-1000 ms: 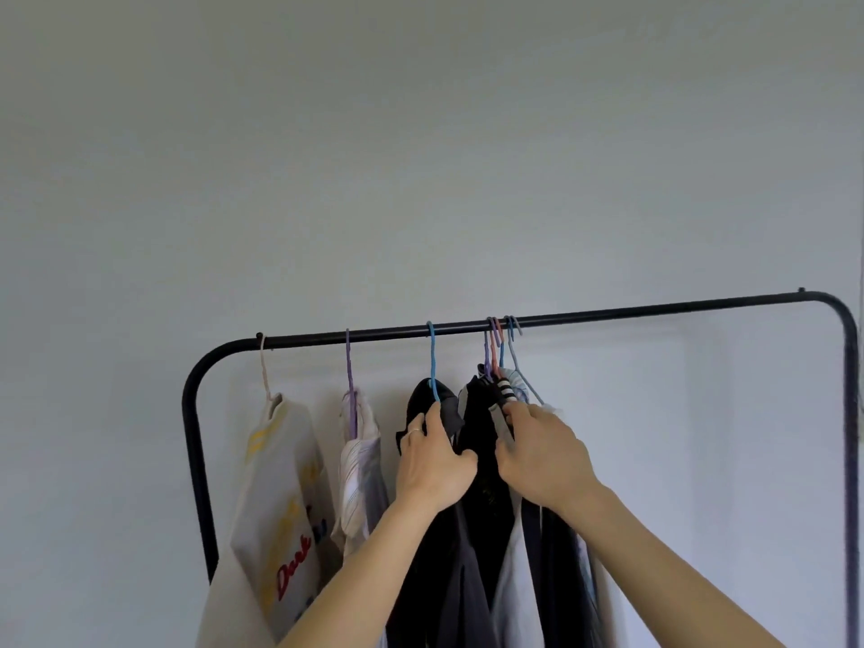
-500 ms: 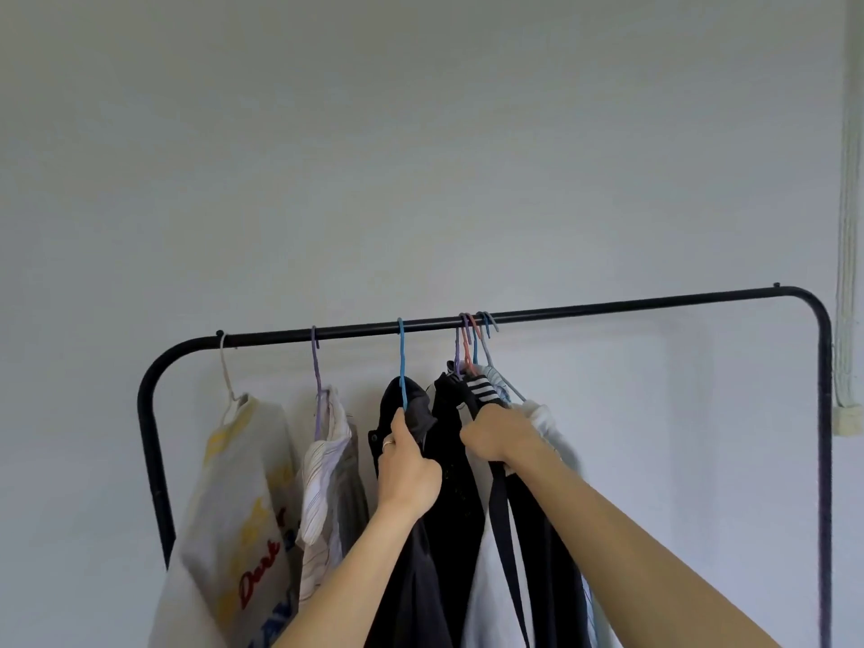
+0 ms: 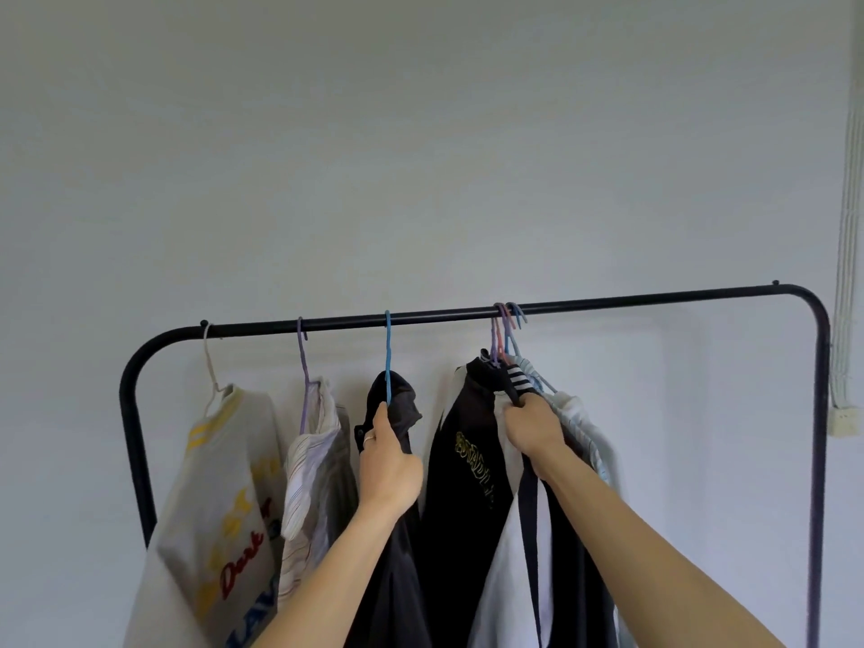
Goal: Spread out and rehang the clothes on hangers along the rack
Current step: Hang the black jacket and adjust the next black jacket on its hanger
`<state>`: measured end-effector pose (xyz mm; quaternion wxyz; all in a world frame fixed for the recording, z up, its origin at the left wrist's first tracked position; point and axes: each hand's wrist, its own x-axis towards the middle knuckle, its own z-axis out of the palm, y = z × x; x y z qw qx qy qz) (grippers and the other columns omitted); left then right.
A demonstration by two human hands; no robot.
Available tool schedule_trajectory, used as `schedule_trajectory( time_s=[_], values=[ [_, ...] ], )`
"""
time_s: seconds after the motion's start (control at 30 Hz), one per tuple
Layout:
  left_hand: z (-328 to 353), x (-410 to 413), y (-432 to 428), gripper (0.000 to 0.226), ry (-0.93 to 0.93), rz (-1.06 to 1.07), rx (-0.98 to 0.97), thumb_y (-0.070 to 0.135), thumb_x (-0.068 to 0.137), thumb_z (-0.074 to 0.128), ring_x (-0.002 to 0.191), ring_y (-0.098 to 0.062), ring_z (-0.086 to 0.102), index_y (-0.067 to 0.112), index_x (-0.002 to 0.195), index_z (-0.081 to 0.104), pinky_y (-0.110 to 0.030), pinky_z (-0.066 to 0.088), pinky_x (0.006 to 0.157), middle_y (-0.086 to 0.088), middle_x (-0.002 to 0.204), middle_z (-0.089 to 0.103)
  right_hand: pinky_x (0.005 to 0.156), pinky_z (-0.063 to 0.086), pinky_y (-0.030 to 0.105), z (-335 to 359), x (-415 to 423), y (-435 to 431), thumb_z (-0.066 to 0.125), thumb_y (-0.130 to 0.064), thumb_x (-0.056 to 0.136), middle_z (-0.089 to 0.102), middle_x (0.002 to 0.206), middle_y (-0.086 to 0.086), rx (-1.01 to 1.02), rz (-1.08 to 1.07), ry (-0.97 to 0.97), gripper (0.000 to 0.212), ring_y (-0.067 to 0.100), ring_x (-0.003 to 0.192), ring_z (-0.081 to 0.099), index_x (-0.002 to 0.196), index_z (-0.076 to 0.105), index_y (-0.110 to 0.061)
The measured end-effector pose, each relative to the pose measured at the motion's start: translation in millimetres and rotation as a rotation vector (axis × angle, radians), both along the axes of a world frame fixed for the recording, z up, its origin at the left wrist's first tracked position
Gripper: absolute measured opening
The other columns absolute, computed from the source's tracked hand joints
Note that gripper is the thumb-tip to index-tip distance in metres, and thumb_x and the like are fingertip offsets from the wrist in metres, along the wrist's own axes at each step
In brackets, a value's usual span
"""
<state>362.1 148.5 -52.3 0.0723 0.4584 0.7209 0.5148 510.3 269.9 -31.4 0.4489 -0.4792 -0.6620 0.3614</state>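
Note:
A black metal rack (image 3: 654, 299) spans the view. On it, from the left, hang a cream sweatshirt with yellow and red letters (image 3: 219, 498), a striped shirt (image 3: 311, 465) on a purple hanger, and a dark garment (image 3: 397, 404) on a blue hanger (image 3: 387, 353). My left hand (image 3: 385, 460) grips that dark garment just under the blue hanger's neck. Right of a gap, several hangers (image 3: 507, 327) bunch together, carrying a black jacket with yellow lettering (image 3: 460, 470) and pale garments (image 3: 584, 432). My right hand (image 3: 533, 425) is closed on the bunch at the black collar with white stripes.
The rack's right half (image 3: 678, 294) carries nothing up to its curved corner post (image 3: 819, 413). A plain white wall stands close behind. White cable conduit (image 3: 848, 226) runs down the wall at the far right to a small box (image 3: 845, 427).
The bunch of hangers in my right hand has slid right along the bar, opening a gap from the blue hanger. My left hand stays on the dark garment.

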Motion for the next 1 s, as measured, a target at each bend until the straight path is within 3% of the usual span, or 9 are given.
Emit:
schedule_trajectory(
  time_s=[0.17, 0.4, 0.5, 0.6, 0.67, 0.73, 0.83, 0.9, 1.0],
  values=[
    [-2, -3, 4, 0.074, -0.024, -0.013, 0.002, -0.002, 0.091, 0.040, 0.119, -0.027, 0.053, 0.027, 0.155, 0.017, -0.033, 0.045, 0.093, -0.012, 0.145, 0.043, 0.075, 0.044, 0.035, 11, 27, 25, 0.042, -0.025, 0.093, 0.059, 0.090, 0.008, 0.066, -0.073, -0.100, 0.011, 0.027, 0.083, 0.056, 0.095, 0.052, -0.021],
    [2, 2, 3, 0.077, -0.042, -0.029, -0.018, -0.005, 0.088, 0.036, 0.119, -0.025, 0.051, 0.025, 0.156, 0.016, -0.032, 0.045, 0.097, -0.009, 0.136, 0.049, 0.072, 0.044, 0.035, 44, 19, 54, 0.046, -0.031, 0.093, 0.060, 0.086, 0.009, 0.084, -0.061, -0.047, 0.034, 0.027, 0.079, 0.054, 0.111, 0.066, -0.009],
    [2, -1, 0, 0.083, -0.052, -0.035, -0.020, -0.006, 0.085, 0.037, 0.123, -0.028, 0.051, 0.030, 0.156, 0.013, -0.045, 0.046, 0.105, -0.009, 0.140, 0.047, 0.080, 0.050, 0.036, 51, 11, 60, 0.046, -0.029, 0.095, 0.068, 0.102, 0.014, 0.062, -0.088, -0.148, 0.034, 0.034, 0.092, 0.065, 0.114, 0.063, -0.006],
    [2, 0, -3, 0.084, -0.042, -0.032, -0.023, -0.007, 0.084, 0.037, 0.127, -0.027, 0.048, 0.031, 0.156, 0.014, -0.046, 0.044, 0.107, -0.007, 0.143, 0.045, 0.082, 0.047, 0.035, 45, 10, 65, 0.046, -0.028, 0.096, 0.066, 0.117, 0.018, 0.038, -0.140, -0.233, 0.038, 0.037, 0.108, 0.062, 0.122, 0.059, -0.004],
    [2, 4, -4, 0.084, -0.046, -0.027, -0.011, -0.009, 0.084, 0.036, 0.128, -0.026, 0.048, 0.031, 0.156, 0.016, -0.045, 0.045, 0.107, -0.006, 0.143, 0.045, 0.080, 0.044, 0.032, 35, 14, 70, 0.046, -0.029, 0.095, 0.065, 0.118, 0.018, 0.015, -0.128, -0.282, 0.039, 0.037, 0.108, 0.061, 0.122, 0.059, -0.003],
    [2, 8, -3, 0.085, -0.052, -0.023, 0.004, -0.010, 0.083, 0.036, 0.124, -0.025, 0.050, 0.030, 0.156, 0.016, -0.045, 0.047, 0.105, -0.006, 0.140, 0.047, 0.093, 0.045, 0.038, 24, 15, 76, 0.046, -0.039, 0.088, 0.066, 0.113, 0.017, -0.030, -0.093, -0.318, 0.047, 0.038, 0.106, 0.061, 0.118, 0.061, -0.006],
    [3, 10, 0, 0.084, -0.056, -0.009, -0.003, -0.010, 0.084, 0.037, 0.122, -0.024, 0.051, 0.028, 0.156, 0.015, -0.042, 0.047, 0.105, -0.006, 0.138, 0.048, 0.116, 0.015, 0.060, 1, 18, 80, 0.041, -0.045, 0.087, 0.065, 0.111, 0.012, -0.098, -0.125, -0.453, 0.043, 0.039, 0.116, 0.056, 0.111, 0.061, -0.016],
    [2, 10, -3, 0.082, -0.037, -0.001, -0.021, -0.006, 0.085, 0.039, 0.124, -0.024, 0.050, 0.028, 0.156, 0.015, -0.042, 0.046, 0.106, -0.007, 0.140, 0.048, 0.118, 0.003, 0.057, -18, 24, 80, 0.035, -0.043, 0.095, 0.068, 0.111, 0.009, -0.047, -0.158, -0.556, 0.041, 0.034, 0.119, 0.057, 0.114, 0.063, -0.019],
    [0, 11, -10, 0.081, -0.009, 0.004, -0.060, -0.001, 0.087, 0.041, 0.127, -0.028, 0.049, 0.031, 0.156, 0.012, -0.045, 0.044, 0.107, -0.009, 0.144, 0.045, 0.123, 0.000, 0.046, -43, 41, 70, 0.031, -0.044, 0.098, 0.073, 0.105, 0.009, 0.063, -0.146, -0.639, 0.047, 0.028, 0.114, 0.062, 0.122, 0.063, -0.019]
  ],
)
